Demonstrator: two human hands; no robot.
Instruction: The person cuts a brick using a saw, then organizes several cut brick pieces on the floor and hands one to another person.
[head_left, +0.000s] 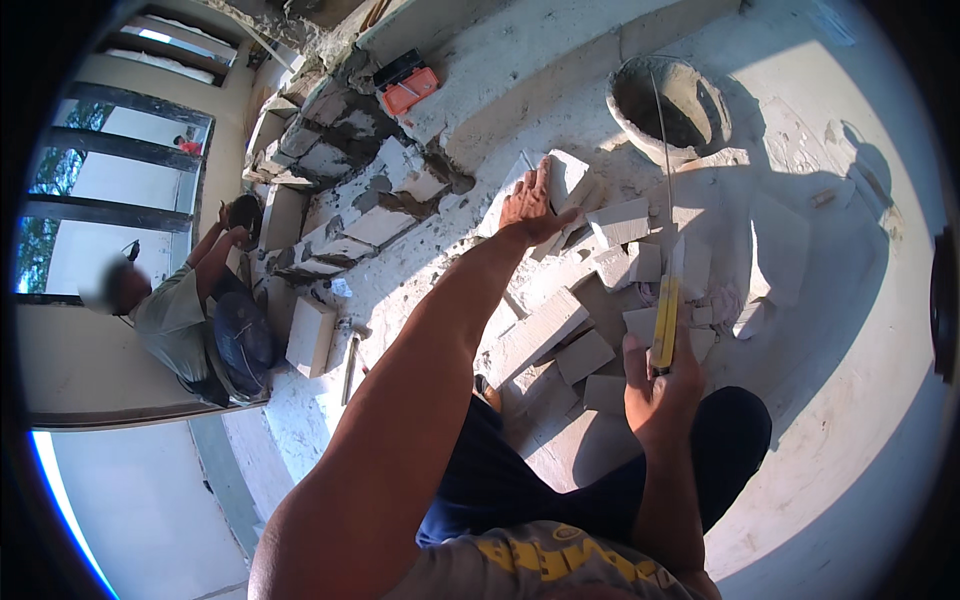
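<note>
My left hand [533,207] lies with its fingers spread on a pale building block [569,178], pressing on its top. A yellow-handled handsaw [665,325] is gripped in my right hand [662,395], in front of my knees. Its long, thin blade shows nearly edge-on and points away toward the bucket, to the right of the block and apart from it in this view. Cut pieces of pale block [541,335] lie scattered between my hands and my legs, some stacked or tilted on each other.
A cement-crusted bucket [640,140] stands at the far right. Beyond my left arm runs a low, rough block wall [375,222], with an orange and black toolbox [410,90] behind it. A hammer [350,368] and an upright block [311,338] are near a crouching co-worker [180,315].
</note>
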